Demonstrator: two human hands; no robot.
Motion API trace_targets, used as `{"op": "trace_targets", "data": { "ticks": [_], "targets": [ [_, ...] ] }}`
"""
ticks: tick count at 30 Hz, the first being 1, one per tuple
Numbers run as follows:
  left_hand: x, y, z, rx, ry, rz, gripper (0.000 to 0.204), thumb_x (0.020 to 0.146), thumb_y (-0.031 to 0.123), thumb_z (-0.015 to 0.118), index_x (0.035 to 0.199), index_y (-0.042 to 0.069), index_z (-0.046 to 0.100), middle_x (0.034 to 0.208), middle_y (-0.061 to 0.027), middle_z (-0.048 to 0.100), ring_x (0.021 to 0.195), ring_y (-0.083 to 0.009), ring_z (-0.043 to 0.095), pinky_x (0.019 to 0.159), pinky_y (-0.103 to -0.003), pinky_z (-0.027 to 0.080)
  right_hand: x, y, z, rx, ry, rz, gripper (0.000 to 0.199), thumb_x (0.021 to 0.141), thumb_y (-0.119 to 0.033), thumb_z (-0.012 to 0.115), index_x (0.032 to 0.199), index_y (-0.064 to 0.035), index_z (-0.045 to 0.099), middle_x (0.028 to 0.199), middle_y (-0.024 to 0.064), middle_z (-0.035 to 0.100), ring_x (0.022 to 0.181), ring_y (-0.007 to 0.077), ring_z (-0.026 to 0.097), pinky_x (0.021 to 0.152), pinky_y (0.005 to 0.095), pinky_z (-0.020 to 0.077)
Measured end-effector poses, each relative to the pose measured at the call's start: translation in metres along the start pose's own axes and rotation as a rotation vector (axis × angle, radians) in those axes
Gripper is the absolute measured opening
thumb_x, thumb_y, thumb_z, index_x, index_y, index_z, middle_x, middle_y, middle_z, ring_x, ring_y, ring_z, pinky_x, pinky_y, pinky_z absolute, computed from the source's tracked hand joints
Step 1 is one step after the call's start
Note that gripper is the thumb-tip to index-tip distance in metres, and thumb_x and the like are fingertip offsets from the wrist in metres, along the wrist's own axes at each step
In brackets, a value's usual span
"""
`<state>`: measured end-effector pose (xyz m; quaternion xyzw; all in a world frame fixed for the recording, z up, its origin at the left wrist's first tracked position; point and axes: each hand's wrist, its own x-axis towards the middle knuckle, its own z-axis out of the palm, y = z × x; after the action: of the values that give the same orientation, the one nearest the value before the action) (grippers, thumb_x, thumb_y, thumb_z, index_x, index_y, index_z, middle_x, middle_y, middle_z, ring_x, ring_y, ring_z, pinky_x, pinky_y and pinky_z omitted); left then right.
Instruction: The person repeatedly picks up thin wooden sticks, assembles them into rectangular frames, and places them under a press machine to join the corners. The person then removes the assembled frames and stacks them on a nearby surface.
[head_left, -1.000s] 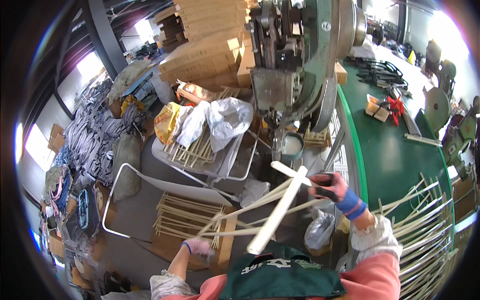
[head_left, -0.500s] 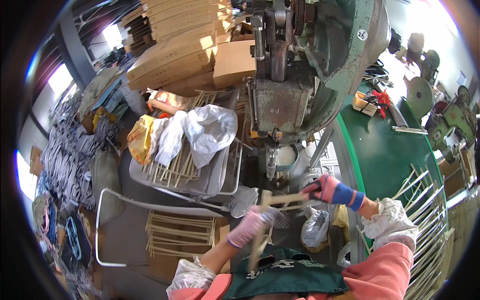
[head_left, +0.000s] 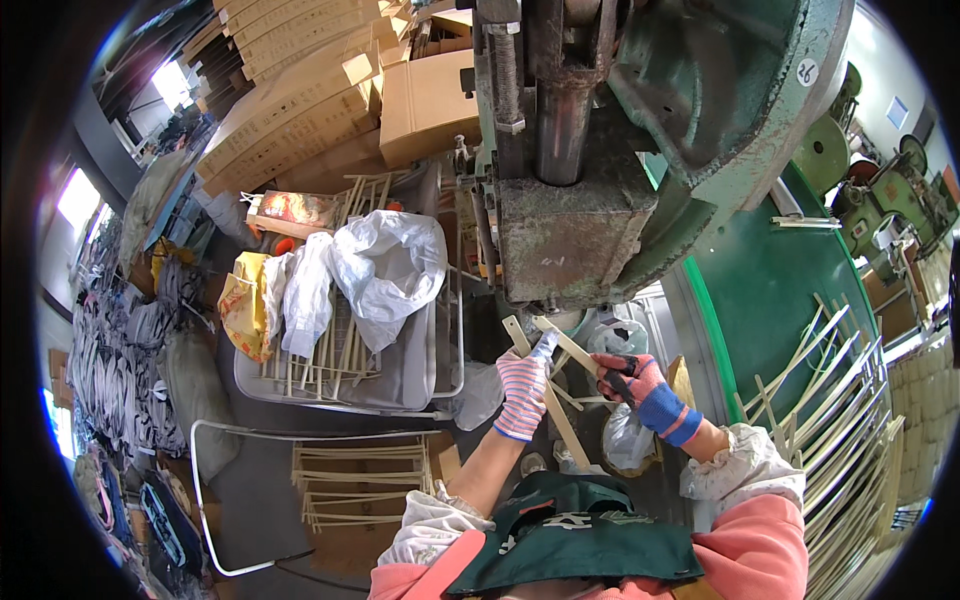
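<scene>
My left hand, in a striped pink and white glove, is closed on a long pale flat strip that slants down toward my apron. In a red and blue glove, my right hand grips a second pale flat strip, which points up and left. The top ends of both strips lie close together by my left fingertips; whether they are joined, I cannot tell. Just beyond them stands a green punch press, its heavy ram block above the strips. The press's lower working area is mostly hidden.
At left, a grey tub holds pale strips and a white plastic bag. More strips lie on cardboard below it. A green table with a pile of strips is at right. A white tube frame juts out lower left.
My left hand has risen and swung its strip to slant the other way. My right hand has moved slightly left and lower, turning its strip from near level to sloping. The press appears closer.
</scene>
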<state>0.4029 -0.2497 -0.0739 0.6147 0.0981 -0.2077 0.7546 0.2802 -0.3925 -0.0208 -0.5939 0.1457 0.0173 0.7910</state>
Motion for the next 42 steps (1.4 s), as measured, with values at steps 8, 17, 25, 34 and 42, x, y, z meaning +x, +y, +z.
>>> {"op": "trace_targets", "data": {
  "ticks": [8,17,25,34,42],
  "targets": [
    [-0.003,0.003,0.001,0.078,0.038,-0.013,0.025,0.077,0.016,0.073,0.058,0.009,0.058,0.051,0.0033,0.05,0.042,-0.0058,0.04,0.041,-0.024,0.026,0.074,0.01,-0.05,-0.637,-0.174,-0.218,0.034,0.088,-0.015,0.057,0.118,-0.0001,0.056,0.083,0.0095,0.062,0.072,0.0178,0.059,0.069,0.0287,0.0508],
    [0.007,-0.015,-0.014,0.151,-0.016,0.0,0.017,0.077,0.012,0.073,0.064,0.006,0.063,0.056,0.0041,0.053,0.044,-0.0027,0.042,0.041,-0.021,0.027,0.194,0.09,-0.074,-0.732,-0.361,-0.309,0.031,0.087,-0.016,0.055,0.115,-0.0013,0.056,0.087,0.0112,0.062,0.077,0.0214,0.059,0.072,0.0313,0.0495],
    [-0.036,-0.016,-0.018,0.262,-0.098,0.257,0.012,0.078,0.012,0.073,0.087,0.005,0.069,0.065,0.0067,0.057,0.052,-0.0012,0.046,0.045,-0.02,0.034,0.192,0.079,-0.065,-0.785,-0.355,-0.323,0.03,0.086,-0.016,0.053,0.112,-0.0024,0.056,0.09,0.0128,0.061,0.081,0.0247,0.058,0.075,0.0336,0.0483],
    [-0.072,-0.03,-0.034,0.085,-0.159,-0.006,0.035,0.079,0.015,0.072,0.111,0.003,0.062,0.068,0.0068,0.054,0.051,-0.0015,0.043,0.046,-0.017,0.032,0.194,0.073,-0.071,-0.841,-0.332,-0.353,0.028,0.085,-0.017,0.051,0.109,-0.0036,0.056,0.094,0.0145,0.06,0.086,0.0283,0.058,0.078,0.0362,0.0471],
    [-0.063,-0.021,-0.025,-0.241,-0.146,0.206,0.024,0.088,0.009,0.056,0.111,0.004,0.059,0.07,-0.0004,0.057,0.055,-0.0072,0.047,0.051,-0.022,0.037,0.175,0.099,-0.057,-0.946,-0.266,-0.514,0.026,0.084,-0.018,0.049,0.106,-0.0046,0.057,0.097,0.0161,0.059,0.09,0.0315,0.057,0.081,0.0385,0.0459]
  ]
}}
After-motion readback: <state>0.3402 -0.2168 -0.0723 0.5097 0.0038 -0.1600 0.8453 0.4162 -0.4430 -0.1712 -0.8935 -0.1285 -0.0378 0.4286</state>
